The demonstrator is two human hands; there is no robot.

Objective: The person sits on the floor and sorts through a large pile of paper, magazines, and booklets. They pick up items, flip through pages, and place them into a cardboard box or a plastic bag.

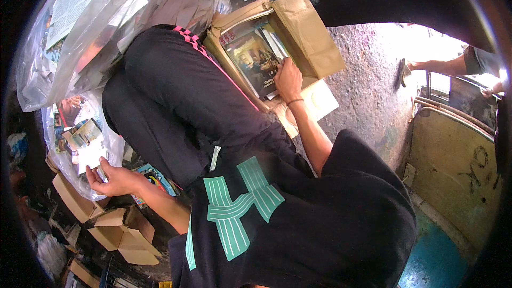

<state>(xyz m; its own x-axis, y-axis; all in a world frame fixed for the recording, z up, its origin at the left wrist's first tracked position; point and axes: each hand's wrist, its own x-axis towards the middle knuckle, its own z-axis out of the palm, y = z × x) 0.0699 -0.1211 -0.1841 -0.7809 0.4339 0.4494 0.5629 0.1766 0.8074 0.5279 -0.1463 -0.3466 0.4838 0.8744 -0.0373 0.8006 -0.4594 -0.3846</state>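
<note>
My right hand (289, 78) is curled at the right edge of a dark booklet with a painting on its cover (252, 62). The booklet lies on top of other printed matter inside an open brown cardboard box (306, 28) beside my leg. My fingertips there are partly hidden. On the other side, my left hand (110, 180) is palm up with its fingers apart. Its fingertips are beside a white piece of paper (90, 154), which rests among picture cards (86, 134) in a clear plastic bag (112, 146).
A large clear sack of newspapers and papers (120, 20) stands beyond my knees. Small open cartons (124, 234) and a colourful printed item (158, 180) lie near my left forearm. Another person's dark-clothed leg (380, 4) extends past the box. A marked board (452, 168) leans at right.
</note>
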